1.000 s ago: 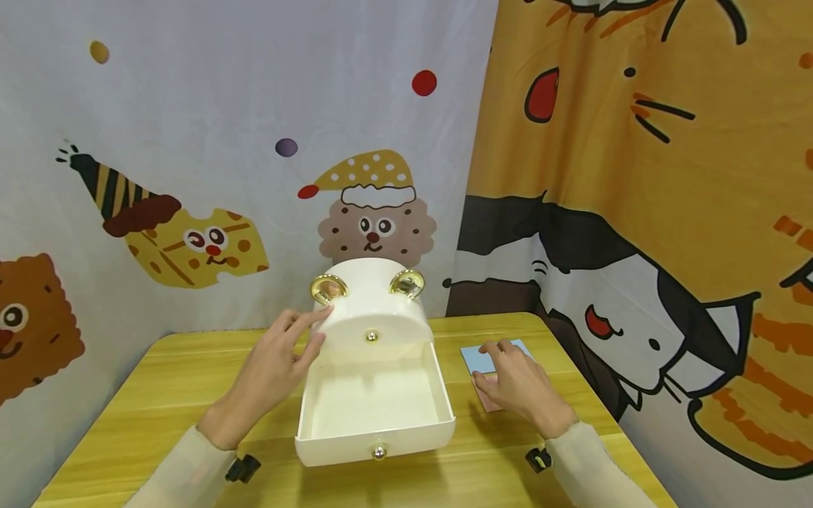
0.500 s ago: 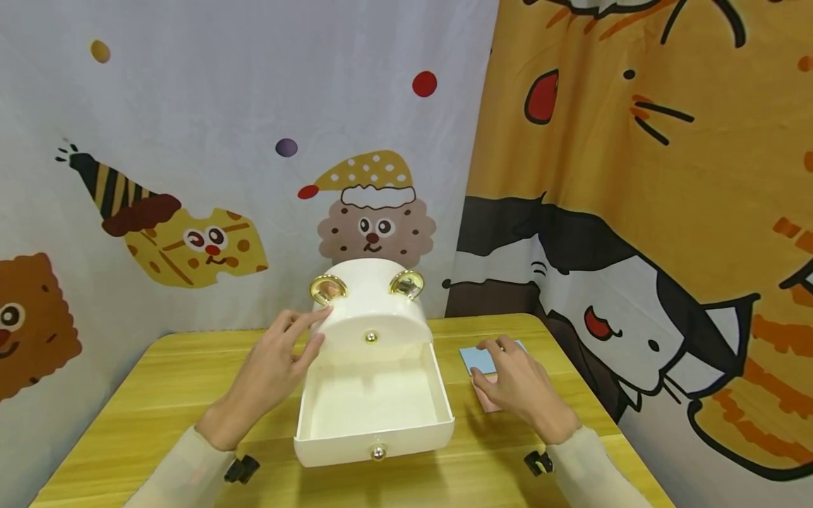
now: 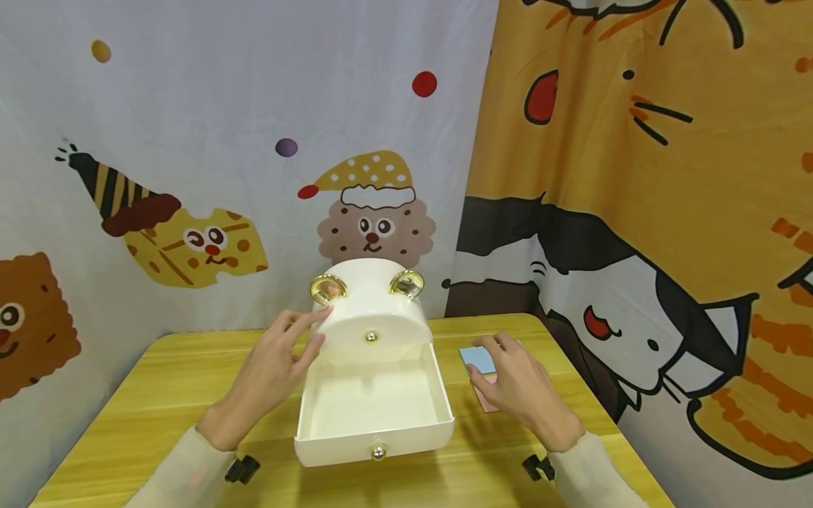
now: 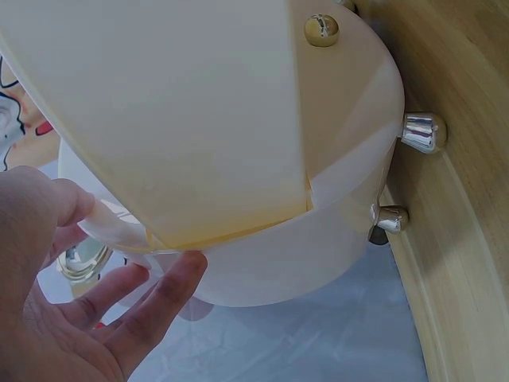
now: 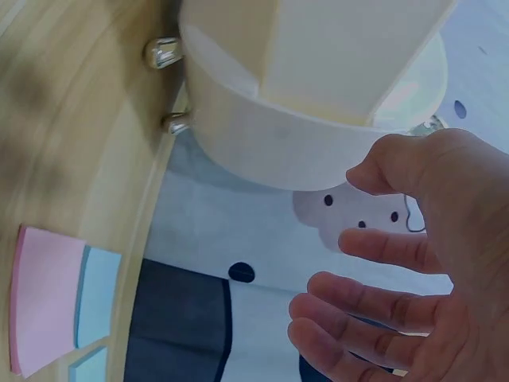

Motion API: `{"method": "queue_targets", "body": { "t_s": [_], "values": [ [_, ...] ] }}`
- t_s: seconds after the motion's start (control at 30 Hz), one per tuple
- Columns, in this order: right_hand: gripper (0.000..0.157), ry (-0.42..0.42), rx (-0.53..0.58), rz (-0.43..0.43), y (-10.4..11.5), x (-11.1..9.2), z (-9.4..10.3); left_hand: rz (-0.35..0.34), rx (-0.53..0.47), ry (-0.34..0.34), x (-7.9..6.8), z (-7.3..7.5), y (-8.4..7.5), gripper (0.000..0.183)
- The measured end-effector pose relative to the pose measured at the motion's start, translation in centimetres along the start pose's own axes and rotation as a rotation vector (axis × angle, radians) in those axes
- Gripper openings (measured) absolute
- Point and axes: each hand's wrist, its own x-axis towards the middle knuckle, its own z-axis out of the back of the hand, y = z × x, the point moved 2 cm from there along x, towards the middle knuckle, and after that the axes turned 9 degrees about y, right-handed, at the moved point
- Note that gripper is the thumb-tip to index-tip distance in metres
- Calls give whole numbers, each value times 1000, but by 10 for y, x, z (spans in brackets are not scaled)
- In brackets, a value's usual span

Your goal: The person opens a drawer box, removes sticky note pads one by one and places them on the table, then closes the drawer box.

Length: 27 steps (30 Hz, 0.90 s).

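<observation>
A white drawer box with two round gold ears stands on the table. Its drawer, with a small gold ball knob, is pulled out, and nothing shows inside. My left hand touches the box's left side with extended fingers; in the left wrist view the fingertips rest against its curved wall. My right hand hovers over a blue sticky-note pad and a pink pad, fingers loosely bent, holding nothing. In the right wrist view the pink pad lies apart from that hand.
The wooden table ends at a curtain printed with cartoon figures. Beneath the box, short metallic feet lift it off the tabletop. Another blue piece lies near the pads.
My right hand has shifted slightly left and upward above the pads, with the thumb raised a little. My left hand, the box and its drawer stay where they were.
</observation>
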Motion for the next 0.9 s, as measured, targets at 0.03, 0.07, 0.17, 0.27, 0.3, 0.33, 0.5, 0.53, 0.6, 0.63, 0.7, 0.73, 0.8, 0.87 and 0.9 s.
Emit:
{"method": "queue_targets", "body": {
  "t_s": [0.03,0.07,0.17,0.27,0.3,0.33,0.5,0.53,0.6,0.63,0.7,0.73,0.8,0.87,0.9],
  "values": [
    [39,-7,6,5,1,0,1,-1,-1,-2,0,0,0,50],
    [38,-16,11,12,3,0,2,-1,-2,-2,0,0,0,50],
    [37,-40,27,36,7,0,5,-5,1,-5,0,0,0,50],
    [36,-64,29,57,10,0,7,-6,1,-7,0,0,0,50],
    [36,-70,29,63,11,0,8,-6,1,-7,0,0,0,50],
    [35,-77,29,69,12,1,8,-5,2,-7,0,0,0,50],
    [34,-99,32,94,19,0,14,0,-4,-2,0,0,0,49],
    [34,-103,33,101,20,0,15,-1,-4,-2,0,0,0,49],
    [33,-114,35,117,23,-1,17,-2,-5,-5,0,0,0,49],
    [33,-119,36,127,25,-1,18,-2,-3,-6,0,0,0,49],
    [33,-131,39,146,28,-1,20,-5,-1,-11,0,0,0,50],
    [33,-138,40,153,29,-1,20,-7,1,-13,0,-1,0,50],
    [33,-152,42,168,32,-1,22,-10,3,-15,-1,-1,0,50],
    [33,-162,46,183,35,-1,23,-13,5,-17,-1,-1,0,50],
    [33,-168,47,188,36,-1,24,-15,6,-19,-1,-1,0,50]
  ]
}}
